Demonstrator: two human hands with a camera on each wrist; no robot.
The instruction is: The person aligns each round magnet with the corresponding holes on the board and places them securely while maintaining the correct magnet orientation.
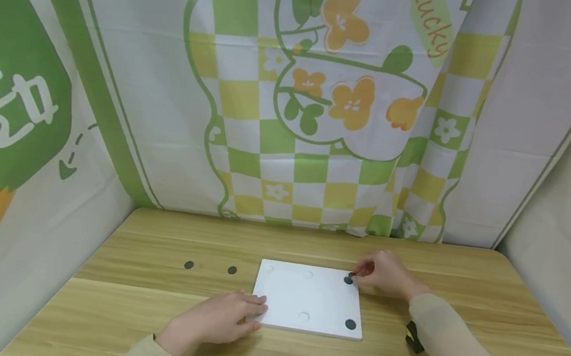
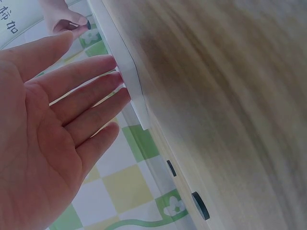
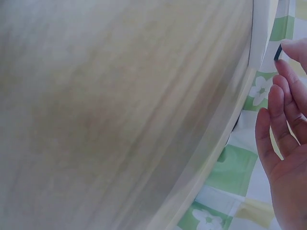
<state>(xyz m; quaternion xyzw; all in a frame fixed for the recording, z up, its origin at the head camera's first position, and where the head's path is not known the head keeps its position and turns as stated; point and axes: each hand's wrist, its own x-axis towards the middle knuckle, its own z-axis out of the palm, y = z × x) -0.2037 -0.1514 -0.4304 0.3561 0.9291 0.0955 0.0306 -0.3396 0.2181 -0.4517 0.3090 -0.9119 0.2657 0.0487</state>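
A white rectangular board (image 1: 308, 297) with shallow round recesses lies on the wooden table. My right hand (image 1: 387, 274) is at its far right corner, pinching a small black disc (image 3: 278, 51) between thumb and index finger. Directly under those fingertips, a dark round spot (image 1: 348, 281) shows at the corner. One black disc (image 1: 350, 324) sits in the near right recess. At the near left corner, my left hand (image 1: 221, 316) rests its extended fingers on the board's edge and hides that corner. In the left wrist view its palm (image 2: 43, 139) and spread fingers show, holding nothing.
Two more black discs, one (image 1: 232, 270) close to the board and another (image 1: 189, 265) farther out, lie on the table (image 1: 144, 292) to the left. Behind the table hangs a green, yellow and white patterned curtain (image 1: 319, 177); printed cloth also borders both sides.
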